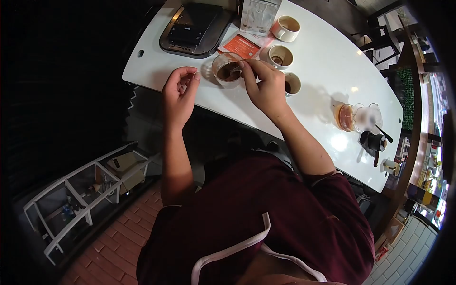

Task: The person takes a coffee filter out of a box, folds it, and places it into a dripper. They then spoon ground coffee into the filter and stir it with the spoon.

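Observation:
My right hand is closed in a pinch over the rim of a clear glass cup. Between its fingertips is what looks like a small spoon, its lower end inside the glass among dark brown contents. To the left of the glass, apart from it, hovers my left hand; its fingers are curled and thumb and forefinger nearly meet, with nothing visible between them. Close to my right hand stand a white cup with brown residue and another cup with dark liquid, partly hidden by the hand.
A black scale rests on a dark tray at the table's far left. Beyond the glass are an orange card, a silver pouch and a third cup. A glass server with amber liquid stands right, near dark utensils.

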`<state>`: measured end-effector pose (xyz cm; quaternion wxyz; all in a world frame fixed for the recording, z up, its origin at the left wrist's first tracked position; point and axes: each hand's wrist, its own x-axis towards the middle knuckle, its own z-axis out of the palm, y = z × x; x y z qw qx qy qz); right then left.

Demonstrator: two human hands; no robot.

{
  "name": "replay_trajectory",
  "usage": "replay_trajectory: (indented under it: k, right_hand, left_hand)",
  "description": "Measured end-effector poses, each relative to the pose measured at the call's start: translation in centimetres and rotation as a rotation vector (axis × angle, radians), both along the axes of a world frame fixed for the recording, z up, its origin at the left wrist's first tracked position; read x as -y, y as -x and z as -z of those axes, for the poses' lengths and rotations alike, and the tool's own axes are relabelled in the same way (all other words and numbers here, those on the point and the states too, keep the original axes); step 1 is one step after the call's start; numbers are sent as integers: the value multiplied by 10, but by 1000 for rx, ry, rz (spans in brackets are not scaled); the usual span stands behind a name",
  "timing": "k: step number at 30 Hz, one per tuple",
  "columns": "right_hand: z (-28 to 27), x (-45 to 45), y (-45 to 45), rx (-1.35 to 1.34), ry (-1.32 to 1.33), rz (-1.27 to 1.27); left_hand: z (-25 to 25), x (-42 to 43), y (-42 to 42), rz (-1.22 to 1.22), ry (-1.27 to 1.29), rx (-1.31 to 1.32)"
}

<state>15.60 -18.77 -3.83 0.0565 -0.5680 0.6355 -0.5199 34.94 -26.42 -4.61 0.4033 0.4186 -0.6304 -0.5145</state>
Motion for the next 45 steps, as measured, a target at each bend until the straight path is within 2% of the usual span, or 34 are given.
replay_trajectory:
  k: [7, 10, 16, 23, 26, 28, 29, 31, 37, 45]
  right_hand:
    - [15, 3, 1, 94, -89, 83]
    - [13, 3, 2, 211, 19, 157]
    - [19, 1, 2, 37, 33, 129]
    - [20, -4, 3, 65, -87, 116]
    - [20, -3, 2, 150, -90, 122]
    - [20, -2, 0, 394, -91, 180]
    - [19, -2, 1, 394, -88, 179]
    - [15, -3, 5, 571, -159, 200]
    - [5, -9, 23, 785, -134, 191]
    - [-40, -52, 74, 1029, 233, 194]
  left_hand:
    - [2, 13, -8, 48, -6, 22]
    - [6, 14, -6, 25, 18, -37]
    - [4, 15, -1, 50, 8, -12]
    - [3, 16, 1, 75, 25, -18]
    - [1, 15, 3, 70, 15, 3]
    - [1, 13, 4, 72, 14, 4]
    - [0, 13, 4, 71, 17, 4]
    - [-1, 11, 4, 59, 44, -27]
    - [-12, 6, 6, 63, 60, -12]
    - [-32, -17, 51, 164, 117, -76]
